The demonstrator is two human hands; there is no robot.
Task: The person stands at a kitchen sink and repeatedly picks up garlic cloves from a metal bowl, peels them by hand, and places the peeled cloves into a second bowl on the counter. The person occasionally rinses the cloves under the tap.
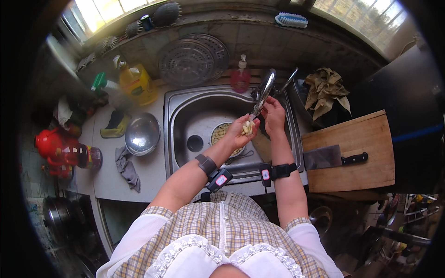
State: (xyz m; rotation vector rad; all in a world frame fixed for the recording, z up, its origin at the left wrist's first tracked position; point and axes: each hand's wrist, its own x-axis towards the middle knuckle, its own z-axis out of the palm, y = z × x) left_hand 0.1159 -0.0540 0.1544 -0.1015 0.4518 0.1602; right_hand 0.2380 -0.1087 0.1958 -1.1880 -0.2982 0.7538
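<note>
My left hand (237,135) is cupped palm up under the spout of a chrome faucet (267,87). In it rests a small heap of pale pieces (248,128) that look like peeled garlic cloves. My right hand (274,117) is raised beside the spout, its fingertips partly hidden behind the metal; whether they touch it is unclear. Below, in the stainless steel sink (186,120), stands a round bowl (212,135) of similar pale pieces, partly covered by my left hand and forearm. A slim metal utensil (240,158) lies near the bowl.
On the right, a cleaver (323,157) lies on a wooden cutting board (368,139). Left of the sink are an upturned metal bowl (142,133), a grey cloth (127,168) and a yellow detergent bottle (139,85). A pink soap bottle (240,78) stands behind the sink.
</note>
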